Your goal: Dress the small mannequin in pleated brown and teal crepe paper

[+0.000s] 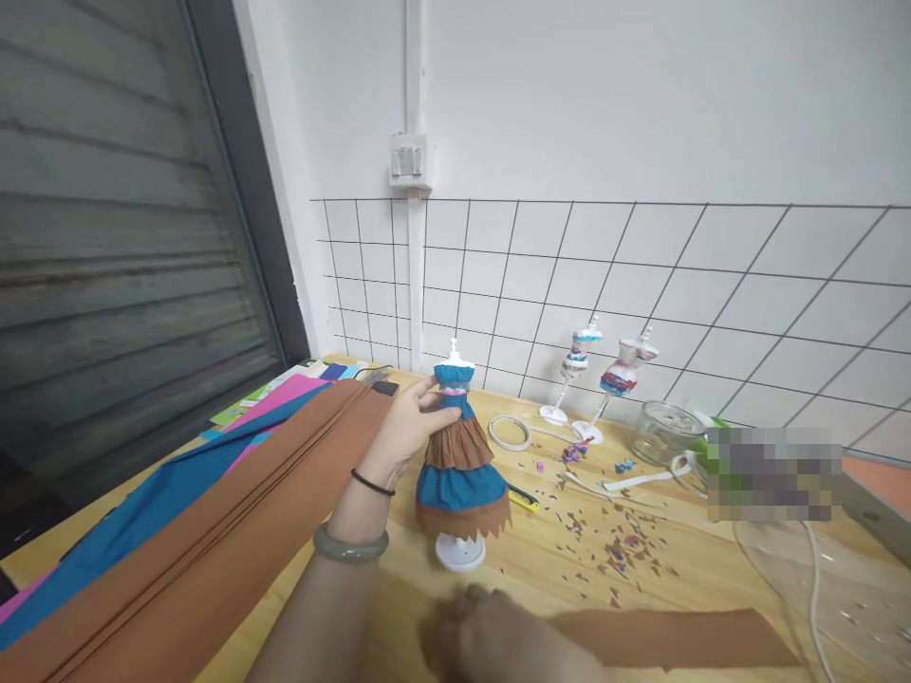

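A small white dress form [461, 363] stands upright on its round base [460, 552]. It wears a tiered crepe-paper dress [461, 486] in blue and brown, the lowest brown tier cut in a zigzag. My left hand [413, 425] is closed around its waist from the left, thumb in front and fingers partly behind. Lower down, my right hand [498, 631] is smeared by motion in front of the base, its fingers unclear. A brown paper strip [676, 637] lies on the table just right of that hand.
Brown crepe paper [234, 531] covers the left, over blue and pink sheets. Paper scraps [626, 550] litter the right. A yellow cutter [525, 498], tape roll [509, 433], two more dress forms [582, 360] and a clear container [667, 432] stand or lie behind.
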{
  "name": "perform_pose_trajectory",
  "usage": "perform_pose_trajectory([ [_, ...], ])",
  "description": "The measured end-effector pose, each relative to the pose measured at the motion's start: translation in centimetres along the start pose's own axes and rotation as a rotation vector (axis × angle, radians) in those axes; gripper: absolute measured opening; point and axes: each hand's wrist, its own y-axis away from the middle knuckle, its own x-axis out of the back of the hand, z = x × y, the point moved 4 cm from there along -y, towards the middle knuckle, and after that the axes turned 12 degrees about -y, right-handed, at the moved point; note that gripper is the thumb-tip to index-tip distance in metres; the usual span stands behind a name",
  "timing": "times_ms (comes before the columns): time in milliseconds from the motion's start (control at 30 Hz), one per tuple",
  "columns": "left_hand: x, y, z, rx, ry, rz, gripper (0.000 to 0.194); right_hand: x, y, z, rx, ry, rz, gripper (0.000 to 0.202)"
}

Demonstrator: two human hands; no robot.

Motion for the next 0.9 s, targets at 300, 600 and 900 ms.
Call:
perform_pose_trajectory([
  [300,0.6,-0.4,-1.1,-0.012,0.01,0.012,0.047,-3.8,-1.4,-0.5,-0.173,0.178,-0.126,0.02],
  [600,0.0,-0.5,-1.3,-0.062,-0.096,-0.088,0.045,2.3,2.0,-1.1,-0.122,-0.02,-0.139,0.029],
  [900,-0.3,-0.4,-1.8,-0.071,-0.151,-0.146,0.053,12.3,5.3,1.0,-0.079,-0.622,0.174,0.045],
])
